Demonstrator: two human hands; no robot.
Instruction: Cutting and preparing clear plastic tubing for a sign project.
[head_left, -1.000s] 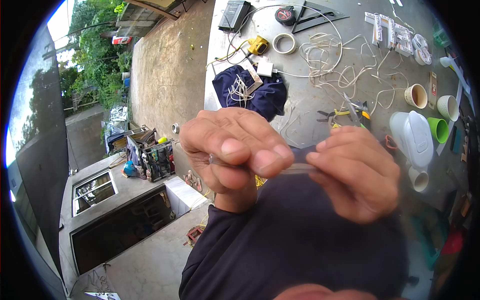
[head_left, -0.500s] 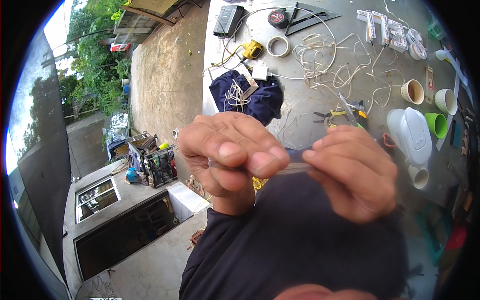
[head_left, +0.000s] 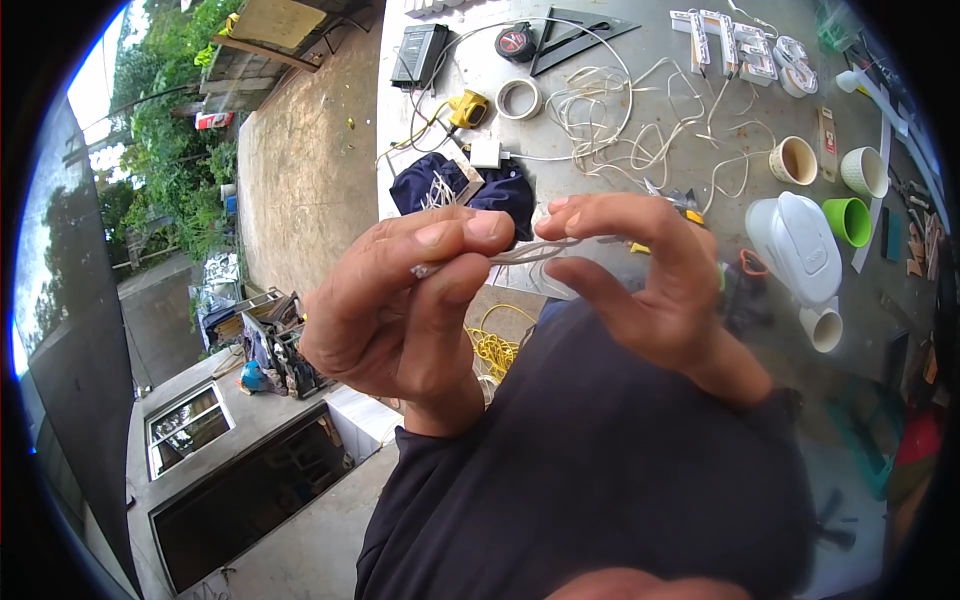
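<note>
My left hand pinches a thin bundle of pale wires between thumb and fingers. A short whitish end pokes out on the left side of that grip, while the longer strands reach toward my right hand. The right thumb and fingers are spread apart around the strands; the wires pass close to the fingertips, apparently without being gripped. Behind the hands, on the table, a dark blue cloth lies beneath a small block with more white wires. Pliers with dark and yellow handles are partly hidden behind my right hand.
The grey table carries tangled white cable, a tape roll, a tape measure, a black triangle square, white power strips, cups and a lidded white container. Yellow cord lies below.
My right thumb and fingers have parted from their pinch on the wires. My left hand has turned and shifted left, showing more of the bundle. The view has shifted slightly.
</note>
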